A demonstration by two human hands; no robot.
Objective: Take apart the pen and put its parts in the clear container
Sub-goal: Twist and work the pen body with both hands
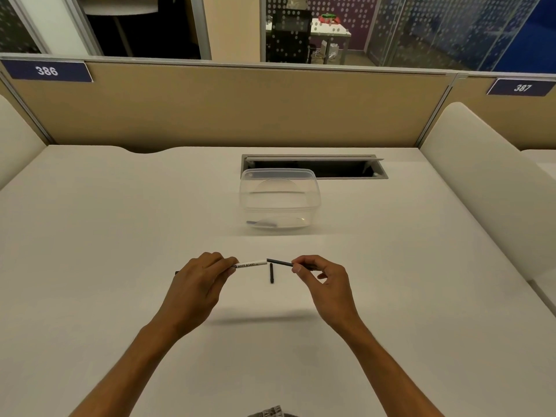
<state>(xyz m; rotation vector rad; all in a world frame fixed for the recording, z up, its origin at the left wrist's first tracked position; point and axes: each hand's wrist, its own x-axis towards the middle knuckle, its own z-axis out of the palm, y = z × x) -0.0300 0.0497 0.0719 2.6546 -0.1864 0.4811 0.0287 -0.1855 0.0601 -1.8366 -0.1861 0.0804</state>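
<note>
Both hands above desk: left hand (pixel 201 276) grips white barrel (pixel 251 263); right hand (pixel 323 278) pinches black core (pixel 279 262), half drawn out. Loose part (pixel 272 272) on desk. Container (pixel 279 200) beyond, possibly one piece inside. Next: pull core free, drop it in.

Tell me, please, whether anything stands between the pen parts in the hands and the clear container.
Nothing visible does. The white barrel and black core are held above bare table; the clear container stands straight beyond. A small black part lies on the near side, under the pen.
</note>
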